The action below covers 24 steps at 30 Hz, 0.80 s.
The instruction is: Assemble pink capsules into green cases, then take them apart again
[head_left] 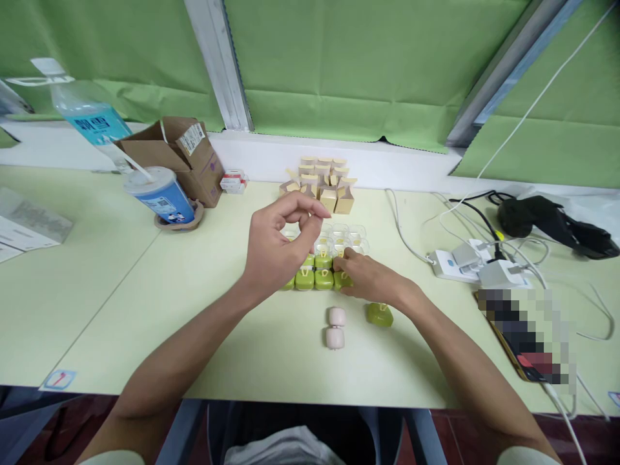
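My left hand (281, 244) is raised above the desk with thumb and forefinger curled into a pinch; I cannot make out anything between them. Beneath it, small green cases (314, 279) lie in rows, with clear plastic cases (345, 235) behind them. My right hand (369, 279) rests on the desk, fingers closed over the green case at the right end of the front row. A lone green case (379, 314) lies by my right wrist. Two pink rounded pieces (336, 327) sit in front. Small tan cardboard boxes (322, 182) are stacked behind.
A brown cardboard box (180, 152), a blue lidded cup (161, 196) and a water bottle (88, 115) stand at back left, with papers (26, 227) further left. Chargers and white cables (477, 266), a black bundle (552, 223) and a blurred flat device (526, 332) crowd the right.
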Available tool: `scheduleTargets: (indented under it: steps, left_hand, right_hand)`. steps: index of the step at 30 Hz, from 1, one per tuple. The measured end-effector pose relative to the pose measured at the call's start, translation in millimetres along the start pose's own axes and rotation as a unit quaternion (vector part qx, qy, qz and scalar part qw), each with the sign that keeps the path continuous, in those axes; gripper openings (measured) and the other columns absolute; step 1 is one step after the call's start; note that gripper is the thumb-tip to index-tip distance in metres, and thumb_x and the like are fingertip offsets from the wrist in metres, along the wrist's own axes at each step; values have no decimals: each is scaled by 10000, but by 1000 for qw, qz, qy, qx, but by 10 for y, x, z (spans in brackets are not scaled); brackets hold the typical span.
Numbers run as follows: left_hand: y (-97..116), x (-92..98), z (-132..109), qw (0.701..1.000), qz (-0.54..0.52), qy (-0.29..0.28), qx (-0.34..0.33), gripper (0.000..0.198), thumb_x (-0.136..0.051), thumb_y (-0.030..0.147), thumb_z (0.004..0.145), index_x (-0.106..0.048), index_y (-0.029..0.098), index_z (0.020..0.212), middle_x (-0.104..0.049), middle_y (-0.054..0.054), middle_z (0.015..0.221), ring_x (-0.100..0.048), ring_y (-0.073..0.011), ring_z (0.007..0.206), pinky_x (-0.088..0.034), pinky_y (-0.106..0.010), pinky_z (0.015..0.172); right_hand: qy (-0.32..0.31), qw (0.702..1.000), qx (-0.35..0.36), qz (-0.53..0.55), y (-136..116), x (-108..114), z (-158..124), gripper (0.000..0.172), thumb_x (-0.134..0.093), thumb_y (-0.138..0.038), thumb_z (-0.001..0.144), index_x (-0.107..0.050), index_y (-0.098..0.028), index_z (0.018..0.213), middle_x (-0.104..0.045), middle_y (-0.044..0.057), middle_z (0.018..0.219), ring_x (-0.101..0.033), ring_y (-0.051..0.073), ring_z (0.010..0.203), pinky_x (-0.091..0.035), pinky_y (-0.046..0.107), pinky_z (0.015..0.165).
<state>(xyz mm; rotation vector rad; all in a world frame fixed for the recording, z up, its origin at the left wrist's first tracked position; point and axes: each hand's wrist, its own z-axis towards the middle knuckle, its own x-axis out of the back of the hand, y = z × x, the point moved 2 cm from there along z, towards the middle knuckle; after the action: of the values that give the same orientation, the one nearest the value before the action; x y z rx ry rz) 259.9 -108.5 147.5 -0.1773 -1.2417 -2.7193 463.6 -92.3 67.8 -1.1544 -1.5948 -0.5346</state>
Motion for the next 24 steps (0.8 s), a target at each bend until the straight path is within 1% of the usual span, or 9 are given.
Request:
scheduleTargets:
  steps: [8, 11, 14, 16, 17, 19, 21, 22, 24]
  left_hand:
    - [17, -13, -21, 1000, 11, -10, 1, 95, -689, 141, 909, -746, 206, 869, -696, 35, 719, -579, -79, 497, -496, -239, 547]
    - [15, -29, -26, 1000, 15, -15, 2, 90, -688, 148, 909, -744, 203, 863, -695, 35, 718, -578, -81, 493, -486, -249, 552]
    - [6, -34, -17, 999, 23, -27, -1, 94, -678, 145, 916, -738, 201, 870, -663, 45, 679, -585, -92, 506, -490, -258, 587]
    - [-5, -46, -16, 996, 40, -82, 6, 115, -650, 143, 940, -735, 203, 890, -635, 52, 651, -601, -106, 549, -486, -255, 615]
    - [-13, -66, -28, 988, 58, -141, 15, 127, -633, 149, 958, -743, 206, 928, -632, 53, 648, -608, -114, 571, -477, -253, 620]
    - [-27, -140, -105, 942, 108, -319, 18, 180, -620, 167, 990, -764, 223, 1083, -692, 40, 723, -648, -135, 651, -468, -255, 642]
    - [-43, -245, -265, 845, 174, -505, -18, 303, -628, 137, 989, -754, 251, 1239, -774, 1, 921, -705, -164, 791, -465, -265, 689]
    - [-59, -304, -363, 791, 210, -573, -47, 359, -634, 97, 969, -750, 258, 1269, -785, -22, 1031, -720, -180, 858, -457, -271, 701]
    - [-119, -431, -556, 704, 285, -644, -92, 412, -627, 7, 909, -764, 242, 1219, -759, -57, 1149, -717, -195, 870, -416, -288, 660]
  right_hand:
    - [4, 1000, -9, -1, -60, 102, -46, 314, -741, -235, 942, -676, -192, 1246, -641, 131, 1250, -699, 251, 924, -437, 315, 704]
    - [30, 999, -19, 1, 17, 182, -107, 353, -751, -330, 968, -659, -193, 1281, -673, 133, 1245, -707, 260, 933, -450, 325, 732]
    - [52, 998, -35, -21, 165, 283, -198, 215, -707, -323, 996, -698, -193, 1167, -725, 122, 1178, -710, 262, 961, -435, 327, 735]
    - [27, 997, -62, -44, 253, 323, -242, 168, -713, -280, 974, -723, -195, 1120, -751, 113, 1137, -714, 264, 967, -412, 325, 708]
    - [4, 995, -79, -54, 282, 328, -253, 189, -730, -257, 951, -733, -196, 1130, -758, 111, 1133, -719, 264, 961, -402, 324, 693]
    - [-43, 991, -107, -69, 308, 314, -250, 259, -762, -200, 900, -750, -195, 1159, -765, 114, 1138, -729, 257, 933, -389, 317, 665]
    - [-74, 988, -114, -68, 306, 285, -225, 283, -782, -133, 847, -768, -190, 1124, -771, 111, 1109, -731, 238, 875, -385, 306, 639]
    - [-82, 989, -110, -62, 306, 274, -213, 260, -777, -102, 829, -775, -187, 1075, -775, 102, 1070, -725, 224, 836, -384, 301, 630]
    - [-82, 991, -96, -42, 331, 274, -212, 200, -735, -48, 811, -771, -186, 950, -776, 77, 971, -703, 196, 763, -384, 294, 615]
